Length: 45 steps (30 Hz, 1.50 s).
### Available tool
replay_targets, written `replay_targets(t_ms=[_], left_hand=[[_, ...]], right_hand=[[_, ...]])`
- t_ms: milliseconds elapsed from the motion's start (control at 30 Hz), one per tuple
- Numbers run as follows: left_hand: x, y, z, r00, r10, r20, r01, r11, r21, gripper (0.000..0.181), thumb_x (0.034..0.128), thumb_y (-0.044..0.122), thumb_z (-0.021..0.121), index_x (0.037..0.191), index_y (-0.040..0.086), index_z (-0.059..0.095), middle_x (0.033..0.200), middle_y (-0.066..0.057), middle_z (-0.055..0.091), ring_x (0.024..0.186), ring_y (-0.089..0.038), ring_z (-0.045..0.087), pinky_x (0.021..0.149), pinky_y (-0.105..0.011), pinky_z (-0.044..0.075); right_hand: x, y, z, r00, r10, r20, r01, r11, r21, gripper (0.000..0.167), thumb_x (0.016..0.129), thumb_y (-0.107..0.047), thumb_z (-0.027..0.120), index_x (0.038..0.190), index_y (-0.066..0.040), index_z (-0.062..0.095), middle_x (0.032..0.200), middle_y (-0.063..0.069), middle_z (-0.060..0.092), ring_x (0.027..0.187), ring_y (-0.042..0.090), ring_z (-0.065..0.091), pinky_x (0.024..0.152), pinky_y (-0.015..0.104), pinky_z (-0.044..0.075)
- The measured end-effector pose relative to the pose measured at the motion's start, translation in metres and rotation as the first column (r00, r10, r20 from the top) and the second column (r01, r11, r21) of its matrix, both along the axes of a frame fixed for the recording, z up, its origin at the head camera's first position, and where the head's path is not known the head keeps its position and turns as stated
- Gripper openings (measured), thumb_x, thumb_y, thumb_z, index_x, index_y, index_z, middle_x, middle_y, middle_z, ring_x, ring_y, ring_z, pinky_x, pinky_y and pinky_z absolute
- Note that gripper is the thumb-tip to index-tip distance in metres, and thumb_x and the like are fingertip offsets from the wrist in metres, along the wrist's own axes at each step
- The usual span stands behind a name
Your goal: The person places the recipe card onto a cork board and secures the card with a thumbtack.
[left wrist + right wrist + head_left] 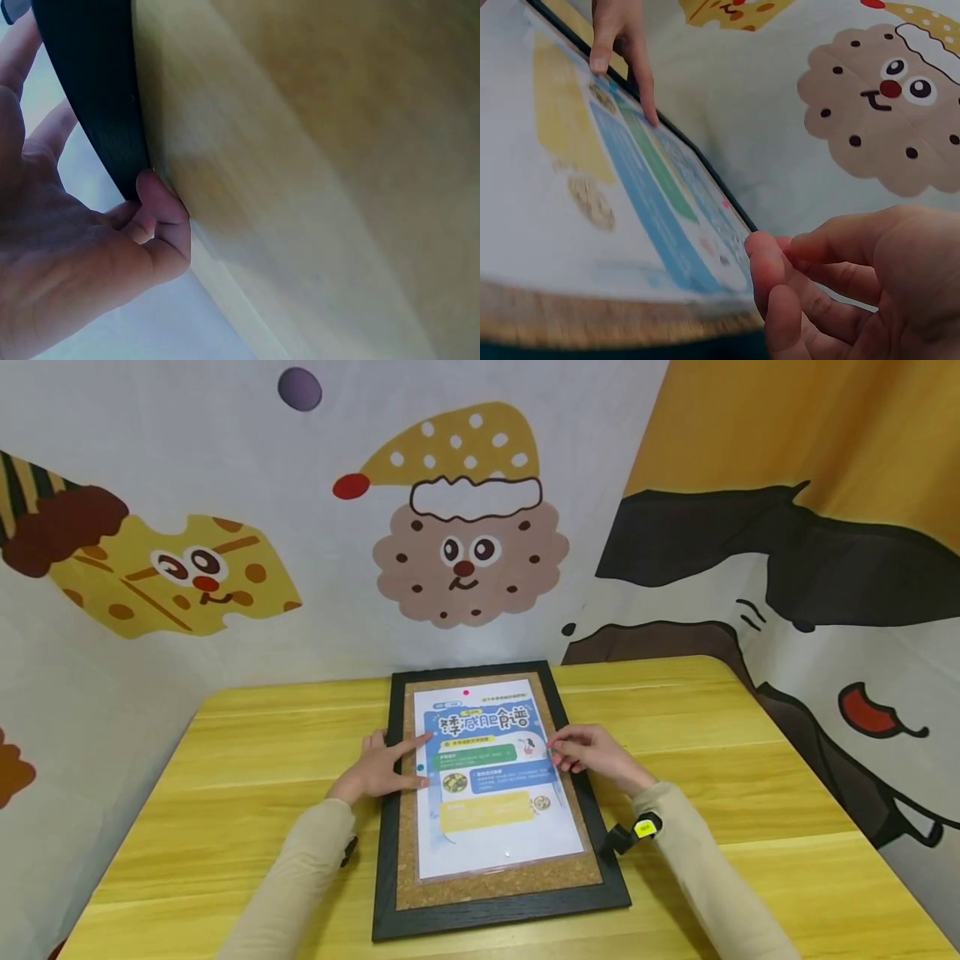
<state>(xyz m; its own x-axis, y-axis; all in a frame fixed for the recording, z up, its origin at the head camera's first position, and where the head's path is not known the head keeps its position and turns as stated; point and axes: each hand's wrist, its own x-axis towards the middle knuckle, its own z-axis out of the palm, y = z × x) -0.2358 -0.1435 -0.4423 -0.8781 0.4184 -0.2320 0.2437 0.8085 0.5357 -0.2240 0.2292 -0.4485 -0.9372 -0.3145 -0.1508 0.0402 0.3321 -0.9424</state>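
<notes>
A black-framed cork board [525, 881] lies on the table with a printed sheet [480, 843] on it. My left hand [378, 767] rests at the board's left side, its thumb and index finger reaching straight onto the sheet. Its other fingers bend against the black frame [94, 90]. At the sheet's right edge, my right hand [588, 752] pinches a small red pushpin [551, 744] between thumb and fingertips, mostly hidden by them. A pink pin [466, 692] is at the sheet's top, a teal pin [420, 767] at its left edge, and a clear pin [507, 854] near the bottom.
Under the board is a yellow wood-grain table [247, 793]. Behind it hangs a pale cloth [322, 643] printed with cartoon figures, close to the board's far edge. A dark wrist device [633, 832] on the right arm hangs over the frame's right side.
</notes>
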Motion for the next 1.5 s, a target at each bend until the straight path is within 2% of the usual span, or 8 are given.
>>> replay_targets(t_ms=[233,400,633,867,1000,1200,1400,1500], left_hand=[[0.0,-0.002,-0.005,1.0,0.011,0.011,-0.011,1.0,0.028,0.081,0.0829,0.044,0.074,0.15,0.017,0.038,0.147,-0.042,0.005,0.135,-0.055,0.01,0.097,-0.07,0.025],[-0.001,-0.002,-0.007,1.0,0.028,-0.001,-0.028,0.999,0.033,0.08,0.0821,0.043,0.075,0.149,0.017,0.04,0.148,-0.042,0.007,0.134,-0.056,0.012,0.097,-0.07,0.025],[-0.001,-0.002,-0.005,0.999,0.039,0.004,-0.039,0.998,0.047,0.079,0.0816,0.042,0.077,0.148,0.017,0.041,0.148,-0.041,0.008,0.134,-0.057,0.014,0.097,-0.069,0.026],[-0.001,-0.002,-0.006,1.0,0.03,0.002,-0.03,0.998,0.049,0.08,0.0812,0.043,0.076,0.148,0.017,0.042,0.147,-0.042,0.009,0.133,-0.057,0.016,0.097,-0.069,0.027],[-0.002,-0.002,-0.006,1.0,0.031,0.003,-0.031,0.998,0.049,0.08,0.0809,0.043,0.077,0.148,0.017,0.042,0.148,-0.041,0.009,0.133,-0.057,0.015,0.097,-0.069,0.027],[-0.003,-0.003,-0.005,0.999,0.035,0.004,-0.035,0.998,0.055,0.08,0.0811,0.043,0.076,0.148,0.017,0.041,0.148,-0.041,0.008,0.134,-0.057,0.015,0.097,-0.069,0.026],[-0.003,-0.004,-0.007,0.999,0.037,0.001,-0.037,0.998,0.059,0.081,0.0805,0.043,0.077,0.148,0.017,0.041,0.148,-0.041,0.009,0.133,-0.057,0.016,0.097,-0.069,0.027],[-0.003,-0.005,-0.008,0.999,0.037,0.001,-0.037,0.997,0.06,0.081,0.0806,0.043,0.077,0.148,0.017,0.041,0.148,-0.04,0.008,0.133,-0.057,0.015,0.097,-0.069,0.026]], right_hand=[[0.001,0.027,-0.006,0.999,-0.006,-0.039,0.007,1.0,0.014,0.027,0.098,-0.011,0.056,0.115,0.011,0.059,0.088,0.016,0.067,0.072,0.019,0.061,0.064,0.031,0.051],[0.002,0.048,-0.003,0.997,-0.017,-0.071,0.018,1.0,0.014,0.028,0.099,-0.01,0.055,0.116,0.012,0.058,0.089,0.02,0.067,0.073,0.022,0.063,0.063,0.032,0.052],[0.006,0.072,0.001,0.99,-0.099,-0.098,0.098,0.995,-0.018,0.032,0.1,-0.01,0.053,0.118,0.016,0.056,0.091,0.025,0.064,0.075,0.025,0.063,0.064,0.035,0.053],[0.012,0.086,0.003,0.968,-0.186,-0.168,0.186,0.982,-0.015,0.031,0.1,-0.009,0.052,0.118,0.016,0.055,0.091,0.026,0.065,0.074,0.024,0.064,0.064,0.034,0.053],[0.015,0.091,0.001,0.964,-0.214,-0.16,0.22,0.975,0.02,0.032,0.101,-0.011,0.05,0.119,0.015,0.055,0.095,0.027,0.064,0.076,0.024,0.064,0.064,0.033,0.052],[0.019,0.095,-0.009,0.96,-0.248,-0.127,0.257,0.965,0.055,0.031,0.101,-0.011,0.05,0.119,0.014,0.056,0.098,0.024,0.066,0.075,0.016,0.063,0.064,0.029,0.051],[0.024,0.098,-0.017,0.959,-0.252,-0.129,0.264,0.961,0.083,0.029,0.1,-0.011,0.053,0.115,0.014,0.058,0.096,0.019,0.066,0.072,0.013,0.061,0.062,0.028,0.051],[0.026,0.1,-0.019,0.964,-0.229,-0.137,0.244,0.965,0.1,0.027,0.1,-0.009,0.054,0.114,0.014,0.058,0.096,0.02,0.066,0.072,0.015,0.06,0.061,0.028,0.05]])
